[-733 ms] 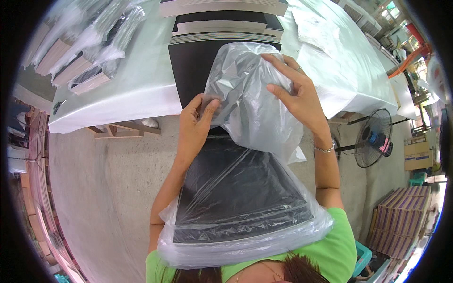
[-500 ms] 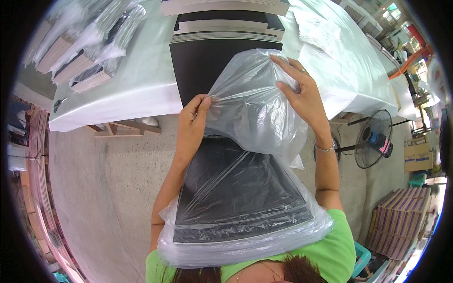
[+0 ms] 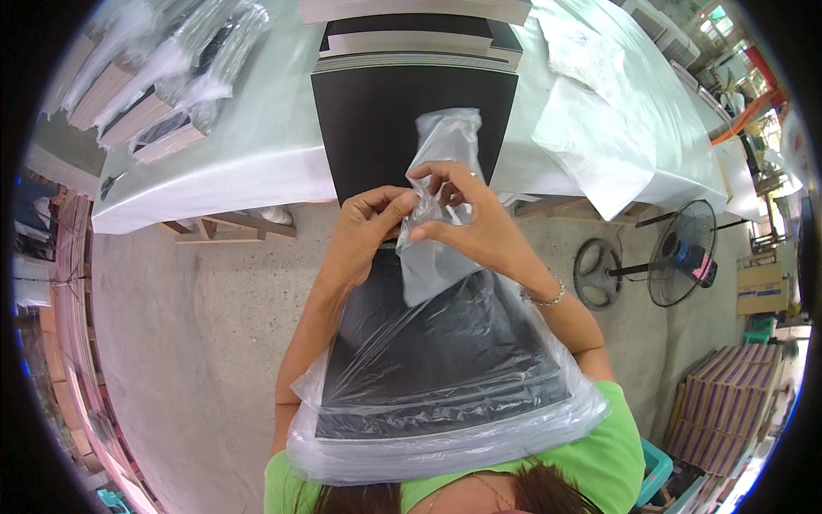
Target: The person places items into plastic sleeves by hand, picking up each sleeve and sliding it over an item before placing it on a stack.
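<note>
A clear plastic bag (image 3: 432,270) encloses a stack of black sheets (image 3: 454,343) that lies close against my body. Its far end is bunched into a narrow twist between my hands. My left hand (image 3: 353,231) pinches the gathered plastic between thumb and fingers. From the other side, my right hand (image 3: 484,227) curls its fingers and thumb around the same bunch, and the loose tail stands up beyond it. Behind the tail, a large black stack (image 3: 368,128) of sheets sits at the table edge, partly hidden by the plastic and my hands.
Several plastic-wrapped stacks (image 3: 167,120) lie at the left of the white-covered table (image 3: 265,163), near small scissors (image 3: 108,187). White plastic sheets (image 3: 599,146) lie at the right. A fan (image 3: 685,255) stands below on the right, beyond it a striped pile (image 3: 728,407).
The wide-spread mouth of the bag has been drawn together into a narrow bunch. My right hand has come down and left, close to my left hand, which has shifted slightly right.
</note>
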